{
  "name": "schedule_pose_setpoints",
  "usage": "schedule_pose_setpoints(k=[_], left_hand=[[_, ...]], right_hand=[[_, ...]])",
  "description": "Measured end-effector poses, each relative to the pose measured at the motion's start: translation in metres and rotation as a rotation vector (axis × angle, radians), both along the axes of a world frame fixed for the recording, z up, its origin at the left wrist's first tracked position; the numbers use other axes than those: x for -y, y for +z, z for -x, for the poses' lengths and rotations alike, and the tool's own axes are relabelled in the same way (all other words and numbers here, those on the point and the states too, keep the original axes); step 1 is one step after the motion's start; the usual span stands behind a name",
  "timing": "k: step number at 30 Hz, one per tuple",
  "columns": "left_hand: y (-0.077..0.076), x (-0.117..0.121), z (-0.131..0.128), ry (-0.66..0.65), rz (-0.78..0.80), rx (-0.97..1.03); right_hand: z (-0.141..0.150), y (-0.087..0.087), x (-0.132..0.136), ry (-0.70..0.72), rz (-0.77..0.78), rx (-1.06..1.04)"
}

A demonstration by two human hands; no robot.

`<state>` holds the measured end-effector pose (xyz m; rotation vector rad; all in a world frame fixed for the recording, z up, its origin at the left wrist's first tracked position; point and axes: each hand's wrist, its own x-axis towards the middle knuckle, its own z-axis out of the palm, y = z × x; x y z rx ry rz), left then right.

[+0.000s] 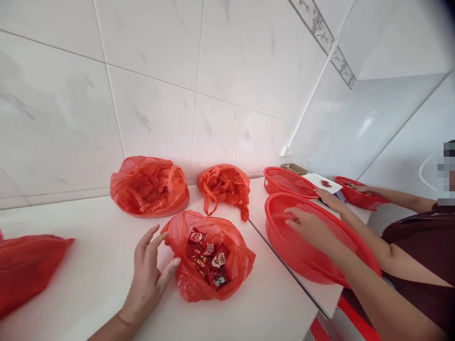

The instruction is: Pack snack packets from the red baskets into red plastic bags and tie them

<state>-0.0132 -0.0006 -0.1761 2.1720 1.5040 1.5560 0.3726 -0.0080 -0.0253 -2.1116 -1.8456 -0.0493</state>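
Note:
A red plastic bag (245,255) stands with its mouth wide, holding several small red printed packets (209,258). My left hand (149,270) is at the bag's left rim, fingers and thumb apart; whether the fingertips touch the plastic I cannot tell. Over the large red mesh basket (302,265) on the right reaches my right hand (311,229). Its fingers are partly bent and apart, with no item visible between them. Part of the basket's inside is hidden behind this hand and forearm.
Red bags line the wall, one at the left (149,189) and one in the middle (223,184). Another red bag (31,265) lies far left. A co-worker's hand (330,199) is near a second red basket (287,182); a third basket (369,201) stands beyond. A seam (284,260) divides the tables.

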Motion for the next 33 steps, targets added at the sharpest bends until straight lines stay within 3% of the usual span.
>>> schedule_pose_setpoints(k=[3,6,8,12,15,18,21,24,27,30,33], left_hand=[[-0.002,-0.007,0.004,0.034,0.091,0.067],[-0.002,-0.007,0.003,-0.054,0.076,0.025],[0.0,-0.003,0.002,-0.113,0.05,-0.039],[0.005,0.0,0.005,-0.104,0.1,-0.244],[0.019,-0.004,0.014,-0.185,0.173,-0.354],[0.048,-0.009,0.027,-0.25,0.179,-0.328],[0.088,-0.009,0.038,-0.143,0.105,-0.203],[0.13,-0.004,0.044,0.041,0.004,-0.005],[0.158,0.001,0.04,0.15,0.05,0.193],[0.166,-0.001,0.024,-0.027,0.193,0.49],[0.163,-0.005,0.002,-0.258,0.233,0.714]], right_hand=[[0.043,-0.004,0.013,0.141,-0.031,0.017],[0.087,-0.017,0.031,0.358,-0.025,0.017],[0.107,-0.032,0.038,0.432,-0.043,-0.024],[0.121,-0.063,0.034,0.327,-0.076,-0.176],[0.116,-0.07,0.022,0.264,-0.041,-0.459],[0.106,-0.057,0.011,0.243,-0.102,-0.945],[0.098,-0.035,0.001,0.185,-0.356,-1.357],[0.098,-0.013,-0.009,0.191,-0.572,-1.508],[0.109,0.0,-0.019,0.198,-0.587,-1.58],[0.128,0.006,-0.031,0.263,-0.523,-1.741],[0.15,0.007,-0.035,0.447,-0.484,-1.793]])
